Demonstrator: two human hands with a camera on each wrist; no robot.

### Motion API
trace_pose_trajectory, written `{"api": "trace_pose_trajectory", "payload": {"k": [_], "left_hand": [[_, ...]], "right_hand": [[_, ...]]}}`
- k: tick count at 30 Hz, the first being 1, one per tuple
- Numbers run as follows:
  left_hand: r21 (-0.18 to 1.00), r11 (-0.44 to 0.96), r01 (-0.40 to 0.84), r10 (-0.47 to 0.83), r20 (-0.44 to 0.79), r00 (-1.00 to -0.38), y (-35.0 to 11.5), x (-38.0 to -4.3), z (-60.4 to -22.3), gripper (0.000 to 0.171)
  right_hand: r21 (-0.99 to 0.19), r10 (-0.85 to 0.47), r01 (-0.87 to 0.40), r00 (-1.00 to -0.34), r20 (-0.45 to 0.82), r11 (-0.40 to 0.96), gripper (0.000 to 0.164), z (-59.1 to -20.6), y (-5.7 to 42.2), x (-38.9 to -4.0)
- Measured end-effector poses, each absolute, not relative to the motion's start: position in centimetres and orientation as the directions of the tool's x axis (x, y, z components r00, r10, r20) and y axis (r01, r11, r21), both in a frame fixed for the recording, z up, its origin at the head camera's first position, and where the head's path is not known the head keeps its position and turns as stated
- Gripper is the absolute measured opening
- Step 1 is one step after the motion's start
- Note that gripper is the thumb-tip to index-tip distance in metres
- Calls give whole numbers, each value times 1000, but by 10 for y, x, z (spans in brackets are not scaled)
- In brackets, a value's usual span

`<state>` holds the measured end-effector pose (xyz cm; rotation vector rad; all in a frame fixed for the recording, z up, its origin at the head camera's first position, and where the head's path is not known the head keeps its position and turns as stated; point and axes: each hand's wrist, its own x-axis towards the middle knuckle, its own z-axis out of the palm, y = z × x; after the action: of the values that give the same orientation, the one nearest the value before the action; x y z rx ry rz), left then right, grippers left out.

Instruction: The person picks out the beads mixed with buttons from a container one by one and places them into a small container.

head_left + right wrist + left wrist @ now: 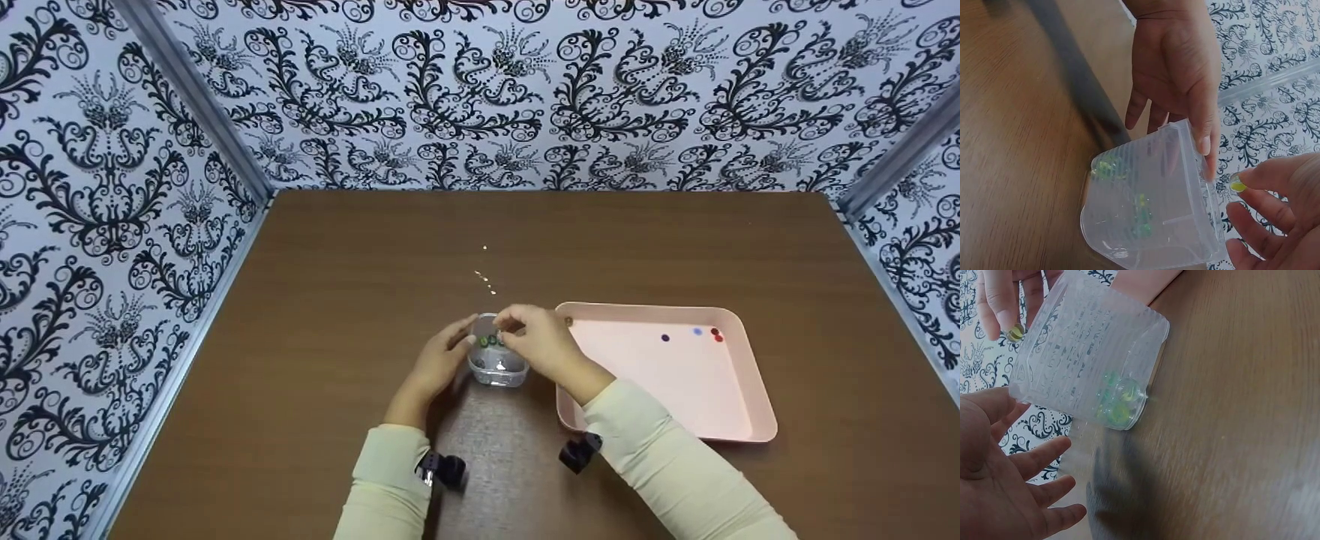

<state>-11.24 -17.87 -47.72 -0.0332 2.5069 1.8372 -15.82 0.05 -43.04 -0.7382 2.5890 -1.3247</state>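
Note:
A clear plastic container (499, 377) stands on the table between the hands, with several green and yellow glass marbles (1120, 410) in its bottom. My left hand (436, 364) is at its left side, thumb and forefinger touching the rim; in the left wrist view the other fingers are spread, fairly straight. Over the container's right side, my right hand (544, 345) pinches a clear marble with a yellow core (1238, 184) between thumb and fingertips. That marble is just outside the container's mouth in the right wrist view. The right hand's other fingers curl loosely below it.
A shallow pink tray (652, 382) lies to the right, partly under the right forearm. Inside it are a dark purple piece (665, 337), a blue piece (697, 331) and red pieces (718, 337). Small bright specks (486, 280) show on the brown table (337, 300) beyond the container.

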Motion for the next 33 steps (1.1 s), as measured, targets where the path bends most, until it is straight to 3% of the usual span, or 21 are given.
{"api": "trace_pose_trajectory", "payload": {"k": [5,21,33], "left_hand": [[961,276,-32,13,-37,-999,-179,-112,-478,42],[958,284,-30,10,-34,-999,-179,-111,-475,41],[956,288,-53,23,-62,-998,-180,-112,-476,43]], "right_hand": [[-726,-511,-437,-849,138,531,15,-432,1,-157],[-702,-539,-489,-824,176,518,20,-435,1,-156],[-627,-567,-556,-796,213,545,45,-434,5,-158]]}}
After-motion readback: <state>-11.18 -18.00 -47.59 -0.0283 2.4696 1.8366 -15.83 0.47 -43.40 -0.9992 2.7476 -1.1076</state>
